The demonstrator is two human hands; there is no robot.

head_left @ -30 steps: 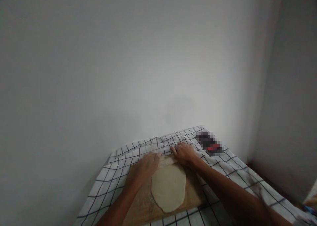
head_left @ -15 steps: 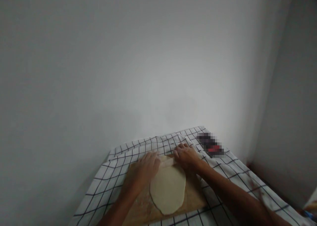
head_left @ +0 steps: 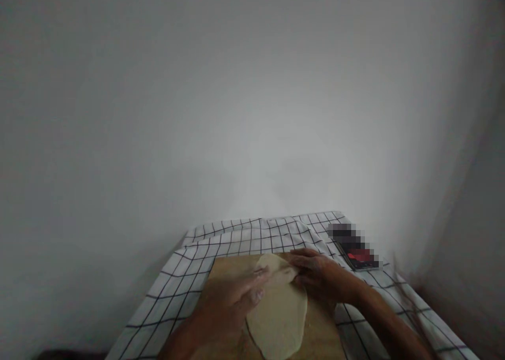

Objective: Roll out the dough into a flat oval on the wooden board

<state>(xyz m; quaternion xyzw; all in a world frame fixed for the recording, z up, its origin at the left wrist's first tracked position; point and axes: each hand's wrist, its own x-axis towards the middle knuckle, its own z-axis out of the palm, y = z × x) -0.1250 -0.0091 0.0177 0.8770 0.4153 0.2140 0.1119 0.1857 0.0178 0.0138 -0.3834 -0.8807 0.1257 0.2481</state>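
Note:
A flattened oval sheet of pale dough [head_left: 278, 318] lies on a wooden board [head_left: 224, 273]. Across its far part rests a thin, pale rolling pin [head_left: 283, 274], slightly blurred. My right hand [head_left: 319, 276] grips the pin's right end, fingers on both sides of it. At the dough's left edge is my left hand [head_left: 240, 291], smeared by motion, its fingers stretched out and the thumb apart. White flour shows on its fingertips. Whether it touches the pin's left end I cannot tell.
A white tablecloth with black grid lines [head_left: 169, 286] covers the table under the board. To the right of the board lies a phone [head_left: 357, 257], mostly pixelated. A plain wall [head_left: 252, 112] rises behind the table, with another wall at the right.
My left hand has come off its palm-down hold on the rolling pin and turned sideways. My right hand has shifted its grip on the pin. The view has tilted up slightly.

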